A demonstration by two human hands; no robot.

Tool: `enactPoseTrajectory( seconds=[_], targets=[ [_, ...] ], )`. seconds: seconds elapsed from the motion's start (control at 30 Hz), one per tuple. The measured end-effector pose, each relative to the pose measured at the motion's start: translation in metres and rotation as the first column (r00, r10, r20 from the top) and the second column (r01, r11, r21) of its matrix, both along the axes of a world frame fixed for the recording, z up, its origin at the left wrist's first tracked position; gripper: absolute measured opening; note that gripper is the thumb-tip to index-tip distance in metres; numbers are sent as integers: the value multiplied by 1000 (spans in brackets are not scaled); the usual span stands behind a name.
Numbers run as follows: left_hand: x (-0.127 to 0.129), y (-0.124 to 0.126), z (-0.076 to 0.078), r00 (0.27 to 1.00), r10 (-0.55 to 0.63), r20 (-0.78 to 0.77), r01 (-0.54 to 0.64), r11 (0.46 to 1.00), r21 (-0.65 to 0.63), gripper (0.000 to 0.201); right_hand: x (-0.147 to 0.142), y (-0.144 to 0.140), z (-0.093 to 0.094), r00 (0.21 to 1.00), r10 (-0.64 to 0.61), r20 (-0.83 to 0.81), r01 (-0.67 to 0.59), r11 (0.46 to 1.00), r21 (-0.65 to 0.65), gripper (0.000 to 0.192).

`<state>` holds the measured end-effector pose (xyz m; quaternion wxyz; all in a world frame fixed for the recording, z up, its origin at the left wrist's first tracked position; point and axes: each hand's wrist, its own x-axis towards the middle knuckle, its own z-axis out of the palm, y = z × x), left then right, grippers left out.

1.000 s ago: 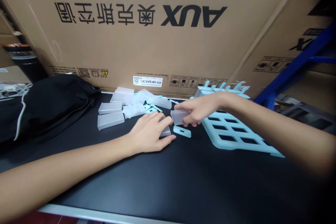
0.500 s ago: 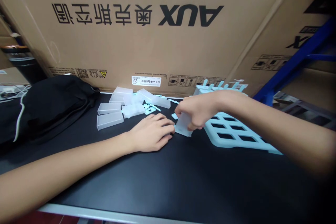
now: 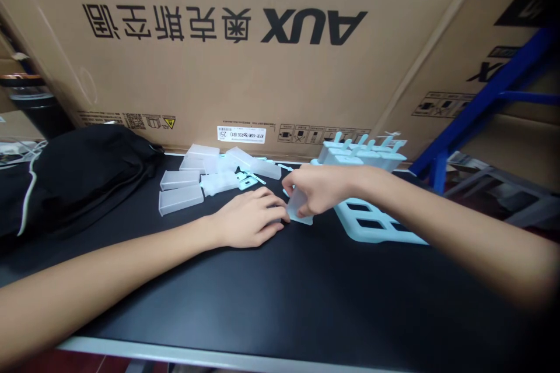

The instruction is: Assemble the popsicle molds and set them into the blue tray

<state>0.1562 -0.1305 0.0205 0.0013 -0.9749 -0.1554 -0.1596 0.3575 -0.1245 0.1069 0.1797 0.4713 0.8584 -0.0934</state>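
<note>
My right hand [image 3: 317, 187] grips a translucent plastic mold cup [image 3: 298, 207] and holds it upright on the black table [image 3: 280, 297], over a pale blue lid piece whose edge shows at the cup's base. My left hand [image 3: 250, 219] lies on the table just left of it, fingers curled over another translucent cup that is almost fully hidden. Several more translucent cups [image 3: 180, 200] and small pale blue stick pieces [image 3: 243, 180] lie in a loose pile behind my left hand. A pale blue tray with rectangular slots [image 3: 371, 227] lies under my right wrist.
A large AUX cardboard box [image 3: 227, 46] stands along the back of the table. A black bag [image 3: 74, 178] lies at the left. Filled pale blue molds [image 3: 363, 151] stand at the tray's far end. A blue metal frame [image 3: 485, 111] rises at the right.
My right hand turned its cup from lying sideways to standing upright and set it down onto the pale blue lid piece. My left hand curled tighter over its cup.
</note>
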Motion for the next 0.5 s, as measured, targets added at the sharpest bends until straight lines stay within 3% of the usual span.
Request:
enactPoseTrajectory(
  seconds=[0.13, 0.3, 0.4, 0.5],
  targets=[
    [0, -1, 0, 1000, 7, 1, -7, 1000, 3, 24, -1, -10, -7, 1000, 26, -2, -26, 995, 100, 26],
    [0, -2, 0, 1000, 22, -12, -22, 999, 27, 27, -3, -11, -3, 999, -9, -52, 12, 998, 54, 36],
    [0, -3, 0, 999, 27, -18, -26, 999, 46, 30, -3, -8, 13, 994, -79, -74, 69, 990, -124, 44],
    [0, -3, 0, 1000, 20, -10, -20, 999, 38, 33, 0, 8, 27, 965, -198, -174, 134, 937, -324, 50]
  ],
)
